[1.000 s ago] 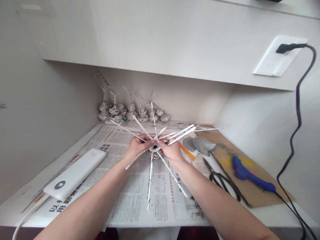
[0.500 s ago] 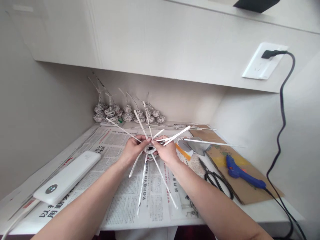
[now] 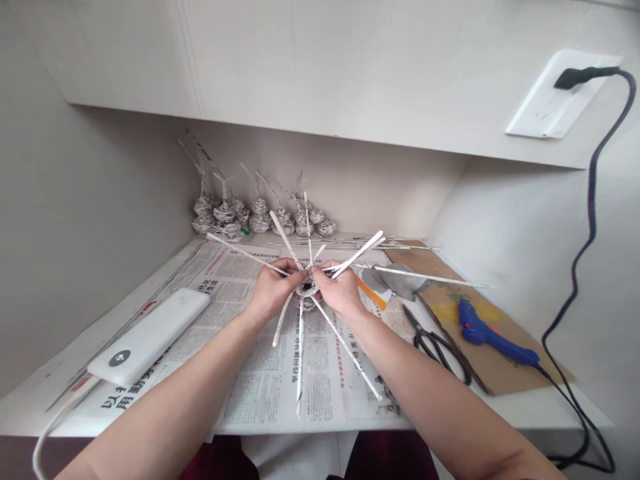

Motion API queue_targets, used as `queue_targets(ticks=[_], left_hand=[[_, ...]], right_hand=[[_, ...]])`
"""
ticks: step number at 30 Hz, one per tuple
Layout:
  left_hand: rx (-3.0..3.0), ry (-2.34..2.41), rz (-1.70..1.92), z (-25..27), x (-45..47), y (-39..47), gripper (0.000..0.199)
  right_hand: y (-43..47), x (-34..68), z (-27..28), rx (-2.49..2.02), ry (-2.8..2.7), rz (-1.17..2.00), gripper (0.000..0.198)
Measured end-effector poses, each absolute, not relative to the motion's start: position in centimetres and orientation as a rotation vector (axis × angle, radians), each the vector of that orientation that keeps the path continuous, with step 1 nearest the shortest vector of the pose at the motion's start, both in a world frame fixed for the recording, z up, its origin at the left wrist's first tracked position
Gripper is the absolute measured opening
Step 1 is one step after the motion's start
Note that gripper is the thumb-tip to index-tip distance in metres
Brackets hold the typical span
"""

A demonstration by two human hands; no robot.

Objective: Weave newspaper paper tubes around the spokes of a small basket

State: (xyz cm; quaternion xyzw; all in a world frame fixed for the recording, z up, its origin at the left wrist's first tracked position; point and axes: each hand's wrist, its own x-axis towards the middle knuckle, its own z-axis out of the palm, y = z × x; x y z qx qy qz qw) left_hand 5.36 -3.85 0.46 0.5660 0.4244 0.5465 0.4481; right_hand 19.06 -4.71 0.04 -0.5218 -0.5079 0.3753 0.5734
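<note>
Between my hands is a small round weaving of rolled newspaper point(image 3: 307, 287), with a dark hole in its middle and several paper sticks point(image 3: 347, 343) fanning out like spokes. My left hand point(image 3: 273, 287) pinches its left rim, thumb on top. On the other side my right hand point(image 3: 337, 288) grips the upper right rim, its thumb almost meeting the left one. A long thin paper strip point(image 3: 430, 275) runs off to the right from beneath my right hand. The fingertips under the weaving are hidden.
Newspaper sheets point(image 3: 260, 400) cover the table. Woven paper gourds point(image 3: 227, 220) line the back wall. A white power bank point(image 3: 150, 337) lies left. At right are black scissors point(image 3: 437, 347), a blue glue gun point(image 3: 495, 337) on cardboard point(image 3: 480, 370), and a cable point(image 3: 575, 267) from the wall socket point(image 3: 545, 100).
The view has shifted slightly. The spokes have turned a little anticlockwise, the lower ones swinging to the right. Both hands keep hold of the weaving.
</note>
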Motion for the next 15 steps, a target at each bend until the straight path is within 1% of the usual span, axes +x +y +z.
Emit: queue_targets(ticks=[9,15], left_hand=[[1.558,1.068,1.428,0.19,5.82,-4.17,0.018],[1.572,1.094,1.445,-0.04,5.76,-3.96,0.015]], right_hand=[[-3.94,18.95,-0.26,-1.218,-0.980,1.064,0.017],[-4.21,18.98,0.29,-1.166,-0.900,1.201,0.018]])
